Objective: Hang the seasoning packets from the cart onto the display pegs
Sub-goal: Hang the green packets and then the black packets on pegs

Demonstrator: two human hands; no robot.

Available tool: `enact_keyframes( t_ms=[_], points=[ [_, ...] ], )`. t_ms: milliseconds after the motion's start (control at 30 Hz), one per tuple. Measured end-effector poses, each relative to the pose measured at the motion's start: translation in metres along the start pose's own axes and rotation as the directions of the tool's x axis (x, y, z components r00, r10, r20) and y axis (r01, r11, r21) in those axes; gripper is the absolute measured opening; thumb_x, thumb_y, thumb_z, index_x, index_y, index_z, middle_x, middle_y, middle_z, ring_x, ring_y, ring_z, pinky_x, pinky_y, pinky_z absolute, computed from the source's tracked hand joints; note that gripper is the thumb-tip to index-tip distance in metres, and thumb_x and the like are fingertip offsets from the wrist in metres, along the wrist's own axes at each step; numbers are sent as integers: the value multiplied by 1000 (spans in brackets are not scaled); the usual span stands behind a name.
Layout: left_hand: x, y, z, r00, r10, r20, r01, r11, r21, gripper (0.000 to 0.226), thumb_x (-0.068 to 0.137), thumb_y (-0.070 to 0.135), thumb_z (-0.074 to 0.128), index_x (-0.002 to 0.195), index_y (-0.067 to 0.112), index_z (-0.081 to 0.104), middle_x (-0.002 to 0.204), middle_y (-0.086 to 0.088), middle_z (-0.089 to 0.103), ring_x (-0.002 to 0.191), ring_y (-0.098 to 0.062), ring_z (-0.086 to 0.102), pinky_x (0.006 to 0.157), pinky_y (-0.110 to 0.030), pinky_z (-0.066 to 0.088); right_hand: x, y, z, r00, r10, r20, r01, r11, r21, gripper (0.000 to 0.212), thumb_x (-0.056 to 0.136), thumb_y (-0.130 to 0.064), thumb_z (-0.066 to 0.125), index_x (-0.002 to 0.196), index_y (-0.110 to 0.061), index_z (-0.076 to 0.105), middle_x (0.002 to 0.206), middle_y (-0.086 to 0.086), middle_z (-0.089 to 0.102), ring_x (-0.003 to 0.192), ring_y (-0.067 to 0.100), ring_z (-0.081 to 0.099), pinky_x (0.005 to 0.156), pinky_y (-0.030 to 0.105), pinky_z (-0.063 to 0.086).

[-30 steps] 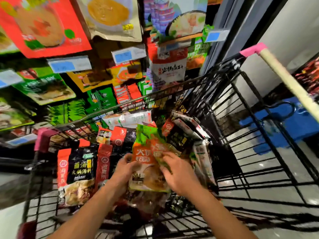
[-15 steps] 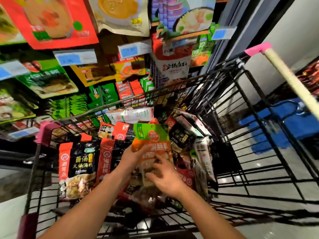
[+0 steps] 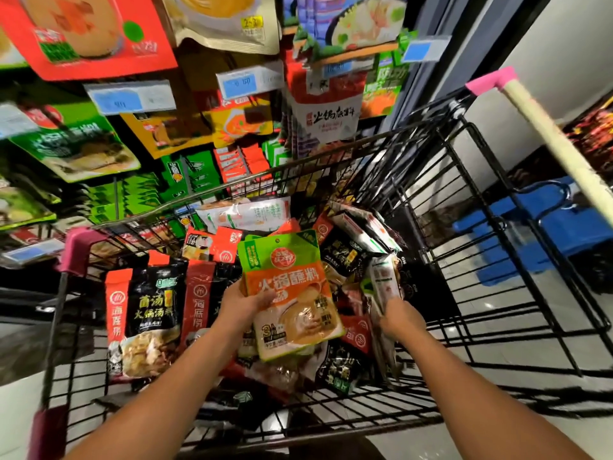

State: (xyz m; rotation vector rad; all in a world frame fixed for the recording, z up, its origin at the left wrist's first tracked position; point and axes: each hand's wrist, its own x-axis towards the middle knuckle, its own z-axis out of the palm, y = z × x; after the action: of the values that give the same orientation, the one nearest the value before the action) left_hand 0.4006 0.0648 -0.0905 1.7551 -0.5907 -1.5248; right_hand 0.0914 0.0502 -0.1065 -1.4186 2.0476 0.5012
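Although the left hand (image 3: 243, 305) grips one green-and-orange packet (image 3: 288, 293) raised over the cart (image 3: 298, 164), it is not yet hung among the far display packets (image 3: 325, 104), a heap of packets (image 3: 149, 313) lies inside, and the right hand (image 3: 394, 318) reaches into its right side, grip indiscernible.
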Motion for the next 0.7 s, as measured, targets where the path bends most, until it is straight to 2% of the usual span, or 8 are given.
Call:
enact_keyframes(
  t_ms=[67, 200, 300, 367, 433, 500, 600, 700],
  points=[
    [1, 0, -4, 1000, -4, -4, 4, 1000, 10, 29, 81, 4, 81, 107, 12, 71, 96, -2, 79, 87, -22, 76, 75, -37, 58, -8, -5, -12, 998, -48, -34, 48, 999, 5, 16, 98, -19, 59, 113, -12, 60, 90, 2, 61, 83, 26, 60, 70, 33, 50],
    [-1, 1, -15, 1000, -9, -15, 9, 1000, -14, 26, 82, 4, 80, 105, 13, 72, 97, -3, 78, 85, -21, 75, 68, -32, 55, -47, -22, -51, 956, -203, -210, 253, 936, 245, 15, 98, -20, 54, 110, -17, 62, 96, 3, 64, 96, 30, 63, 71, 32, 42],
    [-2, 1, -26, 1000, -21, -10, 21, 999, -30, 27, 81, 4, 81, 105, 12, 72, 97, -4, 79, 87, -24, 76, 73, -35, 57, -92, -53, -68, 815, -425, -394, 535, 814, 228, 3, 101, -22, 54, 100, -21, 56, 86, -6, 63, 79, 23, 61, 64, 36, 45],
    [-3, 0, -31, 1000, -25, 11, 25, 998, -51, 30, 81, 6, 82, 108, 13, 72, 99, -4, 79, 91, -27, 76, 79, -40, 58, -109, -77, -64, 703, -558, -441, 673, 723, 157, 9, 101, -22, 54, 108, -21, 59, 99, -4, 66, 84, 21, 63, 67, 35, 49],
    [-6, 0, -35, 999, -30, 19, 32, 995, -95, 30, 84, 4, 79, 111, 13, 70, 102, -5, 79, 92, -27, 76, 80, -40, 58, -114, -99, -47, 641, -664, -385, 745, 659, 104, 23, 96, -20, 56, 119, -20, 59, 127, -2, 62, 104, 21, 63, 79, 32, 51],
    [-9, -1, -35, 999, -37, 30, 41, 989, -141, 29, 86, 4, 75, 114, 11, 70, 106, -12, 78, 92, -30, 75, 84, -43, 58, -117, -115, -23, 635, -724, -269, 759, 650, 44, 32, 92, -22, 56, 124, -22, 57, 148, 0, 49, 128, 25, 53, 100, 40, 51],
    [-13, 2, -31, 988, -107, 108, 135, 944, -301, 28, 93, 21, 68, 119, 10, 70, 109, -18, 76, 96, -36, 72, 93, -50, 56, -123, -126, 0, 681, -725, -102, 725, 687, -48, 31, 102, -23, 49, 132, -20, 52, 165, 4, 32, 148, 32, 34, 120, 50, 30],
    [-19, 11, -25, 975, -121, 184, 171, 942, -287, 42, 89, 42, 71, 119, 13, 72, 111, -16, 76, 102, -36, 72, 95, -51, 55, -125, -126, 1, 698, -714, -57, 713, 700, -40, 37, 106, -22, 46, 144, -25, 48, 169, -4, 23, 154, 25, 21, 123, 51, 19]
  ],
)
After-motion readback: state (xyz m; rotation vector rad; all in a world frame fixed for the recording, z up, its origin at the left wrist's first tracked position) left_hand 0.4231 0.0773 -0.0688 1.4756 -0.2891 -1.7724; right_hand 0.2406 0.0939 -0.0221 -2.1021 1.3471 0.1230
